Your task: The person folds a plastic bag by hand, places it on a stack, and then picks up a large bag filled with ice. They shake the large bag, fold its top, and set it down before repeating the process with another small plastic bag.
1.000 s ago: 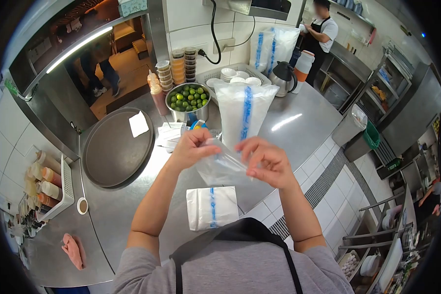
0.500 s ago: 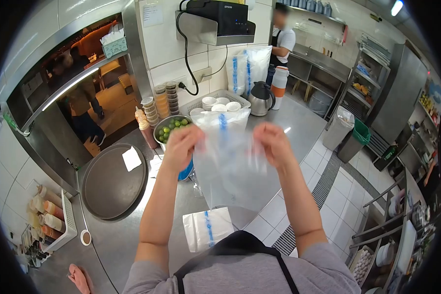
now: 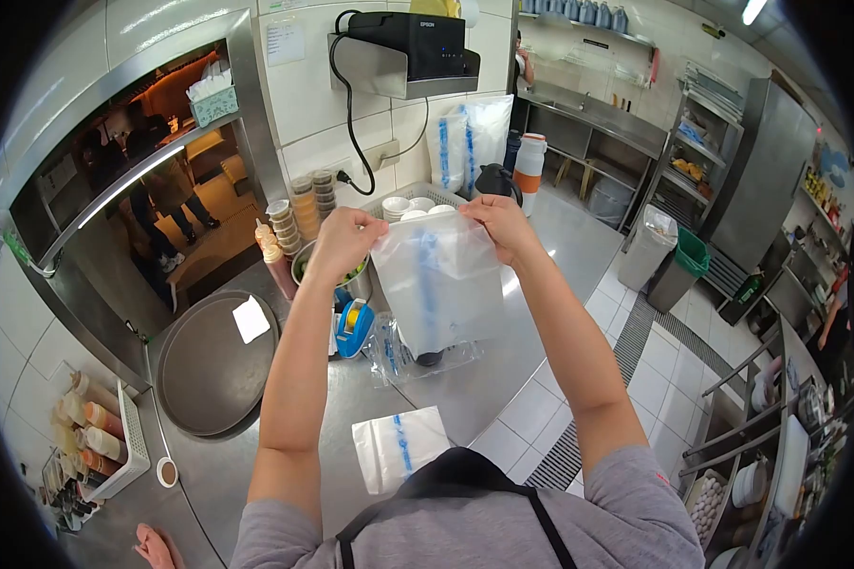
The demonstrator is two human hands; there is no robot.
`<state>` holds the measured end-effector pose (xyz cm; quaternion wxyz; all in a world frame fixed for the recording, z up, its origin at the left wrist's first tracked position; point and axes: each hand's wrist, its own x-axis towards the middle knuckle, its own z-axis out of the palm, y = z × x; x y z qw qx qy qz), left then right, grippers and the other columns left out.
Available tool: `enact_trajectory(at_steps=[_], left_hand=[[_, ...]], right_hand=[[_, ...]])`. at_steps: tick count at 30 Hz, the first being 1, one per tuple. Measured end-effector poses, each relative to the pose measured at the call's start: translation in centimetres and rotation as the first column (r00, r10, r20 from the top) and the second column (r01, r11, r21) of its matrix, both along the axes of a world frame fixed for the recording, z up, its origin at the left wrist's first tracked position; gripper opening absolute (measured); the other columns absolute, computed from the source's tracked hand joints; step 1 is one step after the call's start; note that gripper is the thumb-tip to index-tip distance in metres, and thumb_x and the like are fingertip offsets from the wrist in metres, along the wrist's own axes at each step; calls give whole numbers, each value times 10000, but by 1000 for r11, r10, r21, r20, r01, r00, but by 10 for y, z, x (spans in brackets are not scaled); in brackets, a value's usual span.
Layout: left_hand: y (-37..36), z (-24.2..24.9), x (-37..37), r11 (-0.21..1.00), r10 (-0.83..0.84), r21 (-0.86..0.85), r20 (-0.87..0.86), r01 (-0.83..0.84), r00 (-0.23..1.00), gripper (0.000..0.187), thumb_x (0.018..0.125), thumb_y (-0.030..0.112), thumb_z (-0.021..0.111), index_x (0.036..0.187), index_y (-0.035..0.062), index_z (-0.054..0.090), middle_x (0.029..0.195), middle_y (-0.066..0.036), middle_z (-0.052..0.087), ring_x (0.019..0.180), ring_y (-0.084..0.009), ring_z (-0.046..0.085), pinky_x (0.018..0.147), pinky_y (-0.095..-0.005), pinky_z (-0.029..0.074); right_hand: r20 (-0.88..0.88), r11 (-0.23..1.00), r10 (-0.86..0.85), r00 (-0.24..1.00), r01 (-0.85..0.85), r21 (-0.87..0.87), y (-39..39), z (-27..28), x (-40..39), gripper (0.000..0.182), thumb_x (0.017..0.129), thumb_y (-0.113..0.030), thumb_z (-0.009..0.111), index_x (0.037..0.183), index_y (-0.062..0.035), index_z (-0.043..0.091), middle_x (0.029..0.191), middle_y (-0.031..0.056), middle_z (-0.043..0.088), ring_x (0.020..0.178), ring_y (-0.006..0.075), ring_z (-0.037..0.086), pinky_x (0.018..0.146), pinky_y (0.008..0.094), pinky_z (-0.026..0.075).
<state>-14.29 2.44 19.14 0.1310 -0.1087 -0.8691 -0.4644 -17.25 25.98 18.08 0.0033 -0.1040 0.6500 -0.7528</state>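
Note:
A translucent plastic bag [image 3: 435, 289] with a blue printed strip hangs upright in front of me. My left hand [image 3: 349, 237] pinches its upper left corner, and my right hand [image 3: 495, 226] grips the upper right one. Behind the bag's lower end, a crumpled clear plastic wrapper [image 3: 381, 353] lies on the steel counter, along with a dark round thing mostly hidden. A blue tape dispenser [image 3: 355, 327] stands just below my left hand. Nearer my body is a flat stack of folded plastic bags [image 3: 401, 449] with blue print.
Left are a large round brown tray [image 3: 213, 375] with white paper, sauce bottles [image 3: 102, 425] in a white basket and a small sauce cup [image 3: 167, 472]. Limes in a metal bowl, white cups [image 3: 417, 206] and a dark jug [image 3: 496, 182] stand behind. Another person's hand seems visible lower left.
My hands have risen slightly, and the bag hangs steadier and less blurred. The tape dispenser and wrapper show more. The person at the back is now mostly hidden behind the wall.

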Motion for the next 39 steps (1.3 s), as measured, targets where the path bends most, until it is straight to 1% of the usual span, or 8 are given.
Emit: enact_trajectory(at_steps=[3, 5, 17, 18, 25, 27, 31, 39], left_hand=[[0, -32, -23, 980, 6, 195, 126, -31, 992, 230, 766, 200, 613, 743, -28, 628, 622, -69, 575, 551, -112, 502, 466, -251, 377], [-6, -43, -25, 559, -428, 828, 338, -48, 838, 124, 828, 145, 557, 811, 22, 571, 654, -4, 532, 475, -41, 450, 351, -146, 289], [30, -103, 8, 137, -413, 940, 342, -314, 844, 127, 838, 116, 484, 873, 10, 543, 729, -60, 550, 556, -95, 512, 355, -189, 407], [-11, -168, -47, 132, -758, 925, 326, -356, 565, 134, 846, 115, 486, 906, 11, 545, 763, -58, 557, 531, -81, 467, 329, -145, 326], [-12, -200, -35, 407, -622, 840, 543, -359, 564, 139, 863, 155, 458, 884, 65, 561, 784, -7, 573, 535, -57, 445, 336, -137, 256], [-20, -209, -22, 632, -424, 739, 583, -234, 694, 165, 820, 233, 560, 918, 101, 556, 857, 10, 535, 630, -71, 465, 375, -163, 279], [19, -136, 4, 508, -461, 731, -215, 455, 861, 667, 647, 346, 730, 1165, 29, 454, 1055, -32, 522, 928, -167, 510, 694, -296, 455], [26, -163, -20, 749, -508, 500, 13, 435, 861, 742, 432, 170, 828, 1067, -14, 491, 966, -65, 568, 876, -173, 543, 771, -295, 447]], right_hand=[[204, 987, 98, 974, -69, -145, 3, -17, -10, 98, 789, -101, 551, 810, -7, 569, 704, 28, 558, 591, 116, 512, 525, 225, 402], [357, 954, 210, 910, -111, -279, 7, -42, -23, 119, 808, -92, 514, 849, 10, 559, 740, 50, 574, 616, 140, 542, 533, 245, 433], [443, 834, 288, 849, 5, -552, -11, -133, -3, 133, 841, -108, 489, 897, -6, 553, 736, 38, 571, 627, 119, 551, 559, 224, 474], [514, 878, 232, 826, 50, -476, -7, -123, 17, 108, 834, -116, 507, 869, -27, 557, 716, 21, 562, 604, 88, 529, 529, 201, 445], [537, 969, 41, 843, 98, -228, 0, -140, 36, 113, 826, -173, 544, 827, -66, 581, 717, 17, 600, 598, 95, 585, 525, 252, 480], [376, 948, -274, 885, 182, 262, 8, -135, 40, 250, 792, -213, 602, 988, -67, 551, 948, 78, 574, 796, 126, 579, 674, 278, 480], [-173, 968, -223, 959, 197, -155, -10, -120, 48, 646, 700, -209, 705, 1234, -46, 380, 1132, 131, 475, 1034, 177, 479, 825, 309, 438], [-365, 986, -167, 916, 157, -56, -56, -126, 45, 967, 536, -131, 810, 1290, -9, 217, 1201, 121, 403, 1108, 186, 409, 936, 311, 339]])
